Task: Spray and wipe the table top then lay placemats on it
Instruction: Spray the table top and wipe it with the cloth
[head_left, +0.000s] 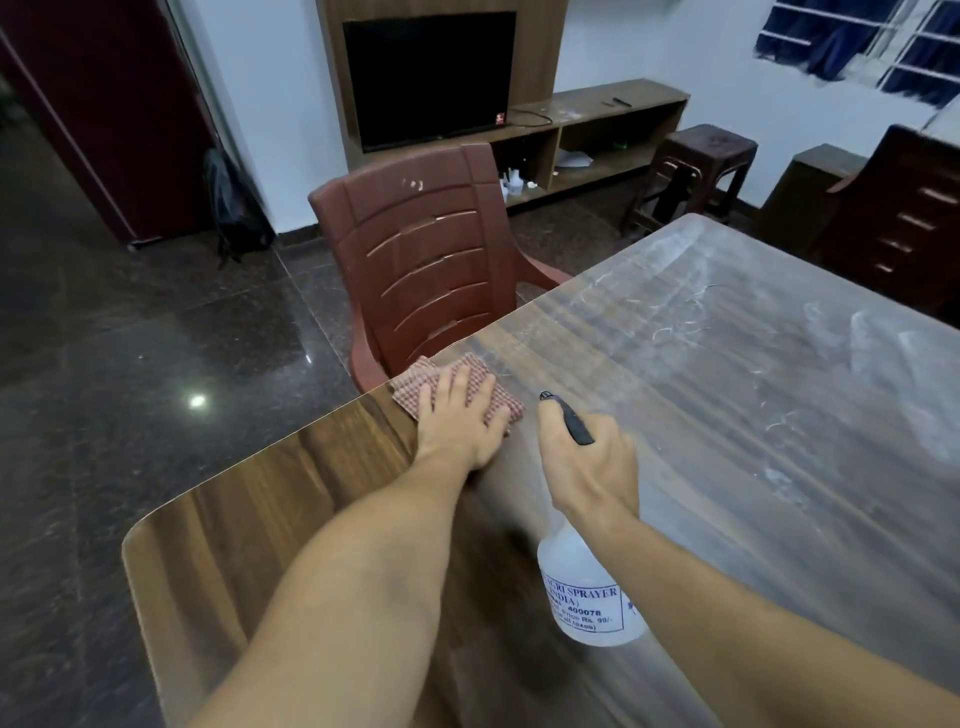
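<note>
Table (675, 364) at frame centre: left hand (460, 421) pressed flat on cloth (498, 395); right hand (589, 457) grasped sprayer (587, 592)

Likely a home living-dining room: television (429, 78) in wooden wall unit (587, 130), plastic chair (421, 260), dining table (701, 374).

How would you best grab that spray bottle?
Probably at its top, where the spray bottle tapers under the black nozzle, coming from behind, as the right hand grips it: the clear body below is wider.
</note>
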